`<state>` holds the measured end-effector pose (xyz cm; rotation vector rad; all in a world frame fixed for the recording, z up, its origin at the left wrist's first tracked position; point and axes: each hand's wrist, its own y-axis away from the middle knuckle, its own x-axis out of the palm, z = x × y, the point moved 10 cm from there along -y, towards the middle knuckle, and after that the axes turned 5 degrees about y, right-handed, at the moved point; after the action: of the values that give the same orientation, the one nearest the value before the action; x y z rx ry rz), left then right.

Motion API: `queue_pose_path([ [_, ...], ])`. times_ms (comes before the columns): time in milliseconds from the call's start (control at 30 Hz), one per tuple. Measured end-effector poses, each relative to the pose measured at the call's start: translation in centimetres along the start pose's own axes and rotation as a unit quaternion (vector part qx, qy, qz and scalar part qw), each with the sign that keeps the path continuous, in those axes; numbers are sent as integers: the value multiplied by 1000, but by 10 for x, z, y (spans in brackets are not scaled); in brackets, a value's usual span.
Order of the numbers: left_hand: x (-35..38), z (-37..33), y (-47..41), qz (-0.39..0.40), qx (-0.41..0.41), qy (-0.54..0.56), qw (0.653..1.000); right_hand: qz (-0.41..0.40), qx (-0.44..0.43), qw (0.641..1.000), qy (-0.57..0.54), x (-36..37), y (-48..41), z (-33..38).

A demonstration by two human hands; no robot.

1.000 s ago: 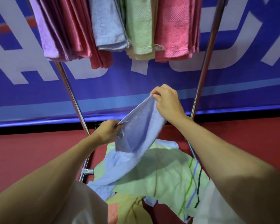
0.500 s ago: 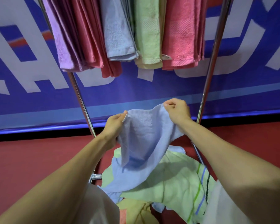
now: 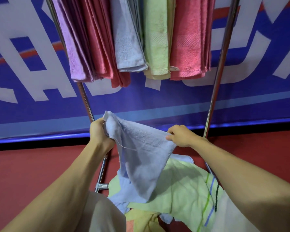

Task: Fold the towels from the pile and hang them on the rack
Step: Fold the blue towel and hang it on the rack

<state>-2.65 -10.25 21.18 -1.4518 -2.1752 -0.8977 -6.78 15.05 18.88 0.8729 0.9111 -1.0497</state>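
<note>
Folding looks just begun, in the head view. Left hand [image 3: 99,133] grips a bunched corner of the pale blue terry towel [image 3: 141,156], right hand [image 3: 181,137] pinches the opposite corner; the towel hangs over the pile of crumpled green towels [image 3: 182,190]. Next move needs the corners brought together, then lifting to the chrome rack [image 3: 214,91].

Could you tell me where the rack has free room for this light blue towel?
One narrow strip shows between the pink terry towel and the right chrome pole. Below the hanging hems, across to the left chrome pole, a hand could pass freely. From the lilac towel to the pink one it is packed. The rail is out of view.
</note>
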Motion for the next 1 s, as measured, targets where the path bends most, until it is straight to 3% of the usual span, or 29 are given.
queue_pose_path([
  [33,2,1,2,-1,10,-61,998,15,4,1000,-12,4,-1,0],
  [100,14,1,5,42,63,-214,974,30,9,990,-138,6,-3,4],
  [133,25,2,8,84,111,-342,929,33,10,977,-210,5,-3,8],
  [167,36,9,11,126,155,-493,847,28,10,964,-264,1,-5,12],
  [200,45,22,14,164,187,-622,742,15,10,955,-295,-6,-5,16],
  [233,49,35,16,190,206,-703,653,6,7,949,-314,-11,-5,21],
  [267,51,43,17,196,211,-735,614,3,0,949,-316,-15,-4,27],
  [300,52,45,18,190,210,-732,620,5,-5,950,-313,-16,-2,32],
  [467,32,35,3,101,133,-556,814,-6,-76,970,-230,-20,8,70],
  [533,26,37,2,92,91,-488,863,-29,-109,982,-154,-23,13,84],
  [733,26,45,10,90,21,-389,917,-41,-117,987,-104,-14,19,93],
  [1000,30,55,17,103,-40,-344,932,-27,-97,984,-149,-7,16,87],
])
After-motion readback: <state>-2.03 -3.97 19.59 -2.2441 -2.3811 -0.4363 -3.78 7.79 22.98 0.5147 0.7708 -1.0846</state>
